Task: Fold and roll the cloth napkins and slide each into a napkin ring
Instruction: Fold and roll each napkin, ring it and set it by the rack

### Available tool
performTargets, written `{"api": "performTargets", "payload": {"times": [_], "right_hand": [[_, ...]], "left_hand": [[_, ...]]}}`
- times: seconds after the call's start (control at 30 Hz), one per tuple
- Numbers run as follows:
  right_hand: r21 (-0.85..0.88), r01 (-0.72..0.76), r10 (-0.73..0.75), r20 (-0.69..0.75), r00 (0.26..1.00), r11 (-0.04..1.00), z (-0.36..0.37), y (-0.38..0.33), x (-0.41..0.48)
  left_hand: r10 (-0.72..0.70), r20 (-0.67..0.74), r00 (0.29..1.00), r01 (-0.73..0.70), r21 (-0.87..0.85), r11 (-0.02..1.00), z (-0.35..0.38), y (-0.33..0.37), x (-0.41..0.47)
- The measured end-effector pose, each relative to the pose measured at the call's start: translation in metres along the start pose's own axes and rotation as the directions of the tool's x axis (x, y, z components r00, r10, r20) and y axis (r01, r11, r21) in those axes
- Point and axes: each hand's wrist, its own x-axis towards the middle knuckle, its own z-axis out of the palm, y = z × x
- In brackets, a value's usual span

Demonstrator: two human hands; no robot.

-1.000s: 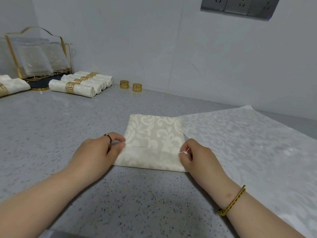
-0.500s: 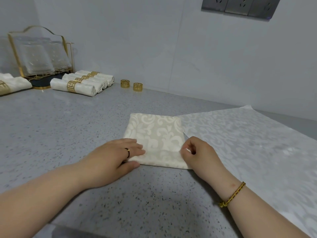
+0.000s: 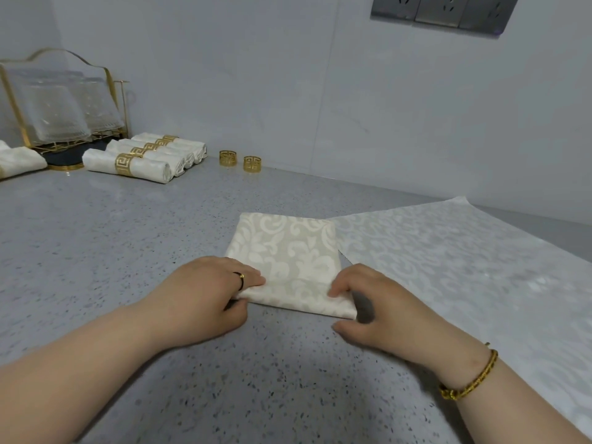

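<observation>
— At the lower centre of the frame, what are the hands doing?

— Both are working the near edge of the folded napkin [image 3: 288, 257]. The left hand [image 3: 205, 296], wearing a dark ring [image 3: 240, 280], is pinching the near left corner, with its fingers lying on top and its thumb tucking under the edge. The right hand [image 3: 381, 312], with a gold bracelet [image 3: 471, 379] at its wrist, is curling its fingers over the near right corner and gripping it. Its thumb is lying along the front edge; whether it is reaching under the fabric, I cannot tell.

— And where is that napkin sitting?

— It is lying flat on the grey speckled countertop [image 3: 128, 251], in the middle of the frame, with the cream scroll pattern facing up. Just beside it, an unfolded napkin [image 3: 464, 267] is spreading across the right side of the frame.

— What is showing farther out?

— In the upper left, four rolled napkins [image 3: 141, 161] are lying side by side in a row, each wearing a gold band. Two empty napkin rings [image 3: 227, 158] are standing just right of that row, close to the wall. Behind the row, a gold wire rack [image 3: 61, 113] is holding clear glass plates. Wall sockets [image 3: 445, 11] are showing at the upper right.
</observation>
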Motion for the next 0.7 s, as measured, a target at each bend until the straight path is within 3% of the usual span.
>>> {"api": "performTargets", "payload": {"times": [0.2,0.4,0.53,0.7], "right_hand": [[-0.052,-0.009,0.004,-0.097,0.995,0.999,0.007,-0.001,0.007],[0.231,-0.136,0.166,-0.118,0.979,0.964,-0.002,0.007,0.007],[0.325,-0.156,0.186,-0.061,0.981,0.933,-0.006,0.005,0.006],[0.219,-0.159,0.137,0.112,0.984,0.963,-0.005,0.001,-0.001]], "left_hand": [[-0.133,-0.060,0.989,0.123,-0.148,0.981,0.002,-0.011,-0.005],[-0.266,0.023,0.964,0.257,-0.341,0.904,-0.007,-0.016,-0.010],[-0.347,0.028,0.938,0.314,-0.495,0.810,-0.011,-0.015,-0.011],[-0.352,0.031,0.935,0.315,-0.524,0.791,-0.010,-0.016,-0.012]]}}
